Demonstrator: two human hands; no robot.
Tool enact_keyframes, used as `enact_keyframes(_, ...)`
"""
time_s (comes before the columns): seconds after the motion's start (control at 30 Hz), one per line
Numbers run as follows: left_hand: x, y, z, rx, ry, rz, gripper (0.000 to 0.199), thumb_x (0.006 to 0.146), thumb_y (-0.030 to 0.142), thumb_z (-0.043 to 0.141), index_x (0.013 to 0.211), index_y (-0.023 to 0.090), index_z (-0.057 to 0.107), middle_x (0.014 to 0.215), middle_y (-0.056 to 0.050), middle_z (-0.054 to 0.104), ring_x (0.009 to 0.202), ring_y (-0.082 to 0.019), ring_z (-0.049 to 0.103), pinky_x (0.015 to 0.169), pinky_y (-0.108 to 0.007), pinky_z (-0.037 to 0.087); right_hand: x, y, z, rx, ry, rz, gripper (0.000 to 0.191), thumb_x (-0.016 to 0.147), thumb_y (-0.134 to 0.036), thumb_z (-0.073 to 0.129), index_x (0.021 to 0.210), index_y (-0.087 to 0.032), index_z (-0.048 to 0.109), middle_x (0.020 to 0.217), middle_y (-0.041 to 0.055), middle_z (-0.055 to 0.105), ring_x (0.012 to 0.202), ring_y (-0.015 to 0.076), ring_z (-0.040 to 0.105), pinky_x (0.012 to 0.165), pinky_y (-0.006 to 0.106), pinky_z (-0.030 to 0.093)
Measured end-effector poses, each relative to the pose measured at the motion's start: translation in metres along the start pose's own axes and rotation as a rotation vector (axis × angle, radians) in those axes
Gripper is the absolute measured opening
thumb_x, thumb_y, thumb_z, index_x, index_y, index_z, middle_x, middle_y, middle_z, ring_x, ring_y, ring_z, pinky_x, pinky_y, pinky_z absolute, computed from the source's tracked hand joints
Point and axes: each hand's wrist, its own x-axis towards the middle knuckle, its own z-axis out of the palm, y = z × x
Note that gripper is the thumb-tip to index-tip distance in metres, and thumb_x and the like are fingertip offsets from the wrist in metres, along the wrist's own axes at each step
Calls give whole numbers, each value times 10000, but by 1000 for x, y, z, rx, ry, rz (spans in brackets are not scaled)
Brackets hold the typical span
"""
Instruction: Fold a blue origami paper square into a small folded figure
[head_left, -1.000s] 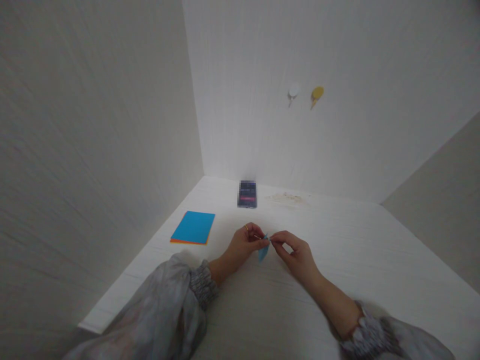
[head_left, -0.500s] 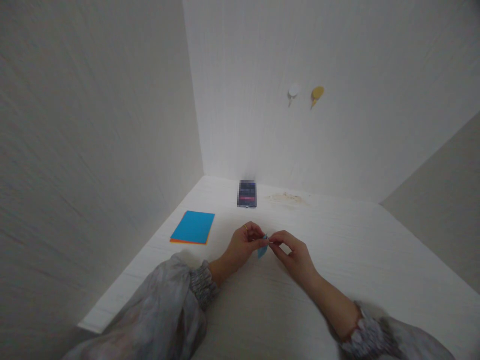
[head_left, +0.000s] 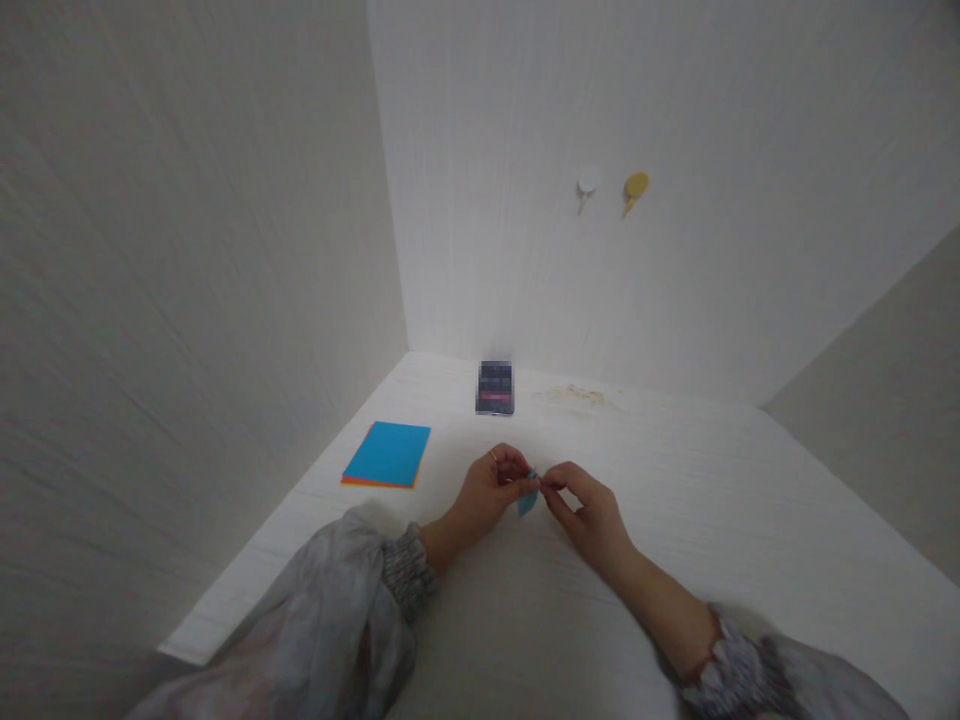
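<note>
Between thumb and fingers, my left hand [head_left: 489,492] pinches a small blue piece of paper [head_left: 527,502], part of which hangs below the fingertips. My right hand [head_left: 589,505] is closed in a pinch at the right side of that piece, its fingertips almost meeting those of my left hand. What the right fingertips hold is too small to make out. Left of my hands, a stack of square paper sheets [head_left: 388,455] lies on the table, blue on top with orange edges showing beneath.
A dark phone-like device [head_left: 495,388] stands at the back of the white table [head_left: 697,500]. Beige marks [head_left: 581,396] show to its right. A white hook [head_left: 589,182] and a yellow hook [head_left: 636,186] are on the back wall. Walls rise on both sides.
The blue piece has shifted and turned slightly between my fingertips. Both hands have stayed nearly where they were.
</note>
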Motion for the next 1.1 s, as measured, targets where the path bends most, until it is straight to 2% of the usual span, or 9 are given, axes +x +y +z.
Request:
enact_keyframes(0.6,-1,2,1,-16,-2,-8,280,590,245,704,737,141,490,662,13,535,591,-81,504,555,-193,378,1,-6,1,-65,21,56,66,732,-157,477,747,-198,526,694,9,580,648,138,553,606,244,455)
enact_keyframes(0.87,-1,1,1,-34,4,-24,291,583,261,708,755,145,504,673,8,541,613,-90,511,579,-200,384,0,-7,2,-72,51,84,78,712,-170,492,743,-204,555,685,5,604,631,139,565,542,230,463)
enact_keyframes(1.1,0,2,0,-97,14,-13,280,595,228,698,775,145,501,673,8,547,634,-101,525,611,-219,394,-1,-4,3,-47,42,126,82,726,-187,503,781,-199,564,691,13,613,646,150,570,610,267,462)
